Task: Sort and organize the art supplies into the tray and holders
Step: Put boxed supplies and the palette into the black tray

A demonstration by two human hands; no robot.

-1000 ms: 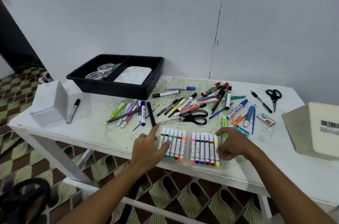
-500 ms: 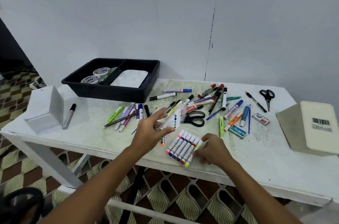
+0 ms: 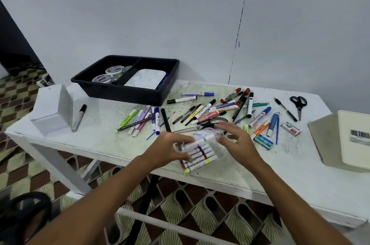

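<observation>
Your left hand (image 3: 168,149) grips the near end of a clear pack of colour markers (image 3: 199,154), fingers curled over it, at about 6 o'clock on the white table (image 3: 260,174). Your right hand (image 3: 237,142) pinches the pack's far end, where the plastic blurs and its edge is hard to make out; part of the pack hides behind your left fingers. Just beyond, at the centre, lies the loose pile of pens and markers (image 3: 210,112), with black-handled scissors (image 3: 208,124) half covered by your right fingers. The black tray (image 3: 128,94) sits at 11 o'clock, holding two tape rolls (image 3: 108,75) and a white lid-like piece I cannot identify. A white holder (image 3: 53,112) lies tipped at 9 o'clock beside a grey marker (image 3: 79,117). A beige holder (image 3: 348,140) at 3 o'clock is cut off by the frame edge.
</observation>
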